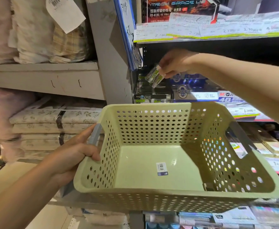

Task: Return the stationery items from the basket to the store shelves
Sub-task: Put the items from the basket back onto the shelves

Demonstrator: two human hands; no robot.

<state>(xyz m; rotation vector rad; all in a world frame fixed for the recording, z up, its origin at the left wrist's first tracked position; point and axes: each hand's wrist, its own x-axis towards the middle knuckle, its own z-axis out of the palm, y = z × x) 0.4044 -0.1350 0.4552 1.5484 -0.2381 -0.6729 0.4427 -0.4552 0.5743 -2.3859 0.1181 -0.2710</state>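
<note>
My left hand point(72, 151) grips the grey handle on the left side of a pale green perforated basket point(152, 194), held out in front of me. Only a barcode sticker point(162, 168) lies on its floor, and a small dark item point(209, 185) sits in the near right corner. My right hand point(175, 63) reaches under the upper shelf and pinches a small clear pack with green print point(154, 76), tilted above a black and green display box point(152, 95) on the middle shelf.
Price labels point(209, 33) line the upper shelf edge. Blue and white stationery boxes point(201, 91) fill the middle shelf, with notepads point(274, 147) lower right. Folded bedding point(53, 126) is stacked on grey shelves at left. A blue folder point(127, 30) hangs on the upright.
</note>
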